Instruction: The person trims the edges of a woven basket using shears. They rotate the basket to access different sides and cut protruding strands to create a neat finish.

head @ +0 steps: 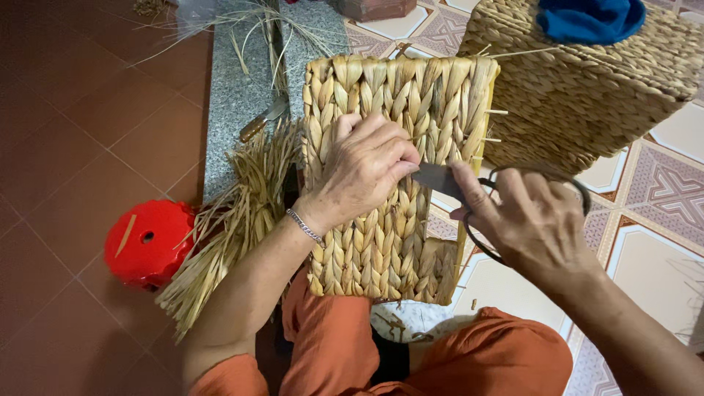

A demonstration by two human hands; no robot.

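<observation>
The left hand (363, 172) curls its fingers down onto the woven straw panel (396, 176), pressing it against the lap. The right hand (532, 220) grips scissors (447, 182), blades meeting the panel just beside the left fingertips. A second woven basket (579, 88) stands behind; loose straw (235, 220) and a red stool (147, 242) lie leftward.

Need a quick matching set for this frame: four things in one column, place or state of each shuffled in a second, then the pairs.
Things:
1. scissors
2. red stool
3. blue cloth
4. straw bundle

Places or states:
A. on top of the woven basket at upper right
B. in the right hand, blades at the woven panel
C. on the floor left of the panel, beside the left hand's forearm
D. on the brown tiles at far left

Pairs: 1-B, 2-D, 3-A, 4-C
</observation>
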